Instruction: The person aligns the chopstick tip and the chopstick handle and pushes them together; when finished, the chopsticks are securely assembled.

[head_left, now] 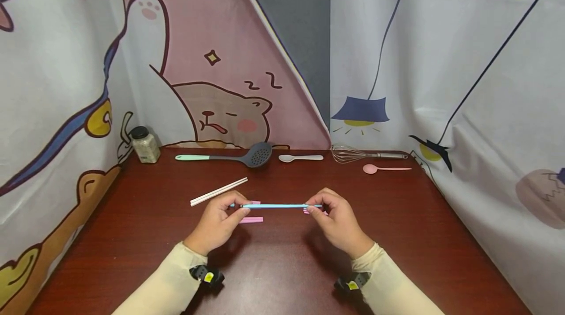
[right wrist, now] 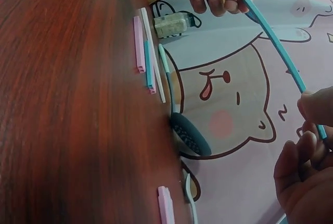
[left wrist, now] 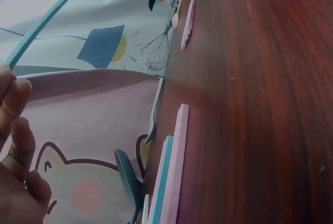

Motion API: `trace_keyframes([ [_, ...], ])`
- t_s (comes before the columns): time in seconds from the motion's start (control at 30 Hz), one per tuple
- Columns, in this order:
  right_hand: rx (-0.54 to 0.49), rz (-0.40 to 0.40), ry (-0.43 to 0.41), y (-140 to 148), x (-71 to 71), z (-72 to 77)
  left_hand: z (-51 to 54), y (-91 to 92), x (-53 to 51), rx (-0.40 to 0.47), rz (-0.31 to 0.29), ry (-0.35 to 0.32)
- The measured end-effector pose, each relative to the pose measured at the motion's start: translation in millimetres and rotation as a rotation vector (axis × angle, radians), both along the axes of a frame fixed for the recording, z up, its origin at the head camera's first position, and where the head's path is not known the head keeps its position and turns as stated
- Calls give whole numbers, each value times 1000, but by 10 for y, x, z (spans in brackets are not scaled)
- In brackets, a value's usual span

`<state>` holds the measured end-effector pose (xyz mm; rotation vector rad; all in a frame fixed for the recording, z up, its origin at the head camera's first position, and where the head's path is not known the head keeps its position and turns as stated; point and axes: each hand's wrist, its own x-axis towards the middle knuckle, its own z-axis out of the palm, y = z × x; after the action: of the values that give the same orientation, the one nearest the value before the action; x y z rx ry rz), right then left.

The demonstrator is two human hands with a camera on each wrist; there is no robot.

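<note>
A slim light blue chopstick (head_left: 275, 205) is held level above the table, one end in each hand. My left hand (head_left: 220, 219) pinches its left end between thumb and fingers. My right hand (head_left: 337, 222) pinches the other end the same way. Beneath the left hand lie short pink stick pieces (head_left: 251, 220); the left wrist view shows a blue piece (left wrist: 165, 177) beside a pink one (left wrist: 179, 156). More pink pieces (right wrist: 165, 203) lie under the right hand, partly hidden by it in the head view. A pair of white chopsticks (head_left: 218, 192) rests just beyond the left hand.
Along the back edge stand or lie a lidded jar (head_left: 144, 145), a slotted skimmer (head_left: 258, 155), a white spoon (head_left: 300, 158), a whisk (head_left: 353, 154) and a pink spoon (head_left: 372, 169). Printed curtains surround the dark red table (head_left: 273, 275) on three sides.
</note>
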<state>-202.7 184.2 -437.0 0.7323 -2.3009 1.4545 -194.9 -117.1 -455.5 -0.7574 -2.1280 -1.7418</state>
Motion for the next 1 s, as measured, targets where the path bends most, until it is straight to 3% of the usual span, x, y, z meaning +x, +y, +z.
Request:
trace_keyframes([
  [0.3, 21, -1, -65, 0, -42, -76, -56, -18, -25, 37, 83, -28],
  [0.6, 9, -43, -92, 15, -75, -85, -62, -163, -110, 16, 108, -37],
  [0.8, -14, -89, -91, 128, -174, -157, -68, -526, -273, -6, 275, -86],
  [1.0, -4, -121, -127, 225, -252, -213, -188, -852, -433, -32, 496, -185],
])
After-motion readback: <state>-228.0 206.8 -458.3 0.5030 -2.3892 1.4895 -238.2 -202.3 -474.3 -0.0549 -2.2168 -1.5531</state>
